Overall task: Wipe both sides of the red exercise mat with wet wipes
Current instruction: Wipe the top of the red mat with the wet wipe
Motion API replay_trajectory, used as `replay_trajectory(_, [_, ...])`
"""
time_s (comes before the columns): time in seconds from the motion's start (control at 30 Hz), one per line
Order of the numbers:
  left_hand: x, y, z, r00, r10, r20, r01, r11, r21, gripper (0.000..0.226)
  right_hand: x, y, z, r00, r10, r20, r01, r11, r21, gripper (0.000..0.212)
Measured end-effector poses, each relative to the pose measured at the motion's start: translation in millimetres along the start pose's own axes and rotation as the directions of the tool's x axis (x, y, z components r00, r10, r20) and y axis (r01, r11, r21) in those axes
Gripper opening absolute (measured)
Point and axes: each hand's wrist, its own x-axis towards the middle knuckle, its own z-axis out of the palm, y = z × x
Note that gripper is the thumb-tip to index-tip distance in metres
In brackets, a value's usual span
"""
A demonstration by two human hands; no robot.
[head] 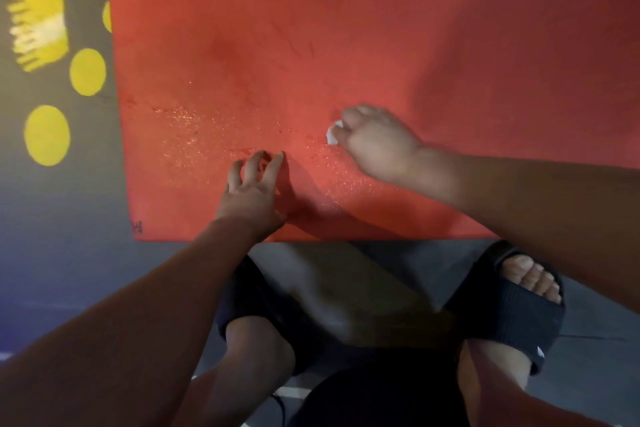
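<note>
The red exercise mat (346, 28) lies flat on a dark floor and fills the upper part of the view. Wet, glistening streaks show on its near left part. My right hand (377, 144) grips a small white wet wipe (333, 135) and presses it on the mat near the middle; only a corner of the wipe shows past the fingers. My left hand (254, 189) rests on the mat near its front edge, fingers spread with the tips touching the surface.
The dark floor (52, 253) carries yellow painted dots (87, 71) and a yellow mark (38, 22) left of the mat. My feet in black slide sandals (502, 308) stand just in front of the mat's near edge.
</note>
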Motion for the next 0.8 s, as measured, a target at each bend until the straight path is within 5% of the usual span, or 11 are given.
replay_trajectory(0.07, [-0.5,0.2,3.6,0.995,-0.073,0.068,0.073,0.997,0.004,0.114,-25.9,-24.9,16.3,0.989,-0.147,0.030,0.143,0.983,0.118,0.031])
replay_trajectory(0.13, [1.5,2.7,3.3,0.986,-0.092,0.139,0.100,0.994,-0.050,0.115,-54.6,-43.6,27.0,0.913,-0.397,0.090,0.382,0.912,0.148,0.020])
replay_trajectory(0.2, [2.8,3.8,0.4,0.984,-0.091,0.155,0.108,0.989,-0.101,0.116,-59.4,-41.6,24.5,0.856,-0.493,0.154,0.471,0.868,0.159,0.022])
replay_trajectory(0.4, [3.1,-2.2,0.9,0.990,-0.078,0.119,0.093,0.988,-0.124,0.118,-12.3,-4.8,12.7,0.995,-0.100,0.013,0.099,0.991,0.096,0.024])
replay_trajectory(0.67, [5.8,-1.9,-1.3,0.986,-0.092,0.138,0.108,0.987,-0.118,0.118,-80.5,-42.9,43.1,0.870,-0.488,0.065,0.483,0.872,0.081,0.021])
replay_trajectory(0.8, [6.2,-1.7,-2.8,0.985,-0.082,0.151,0.102,0.986,-0.131,0.118,-54.6,-7.1,20.3,0.978,-0.204,0.031,0.204,0.979,0.020,0.023])
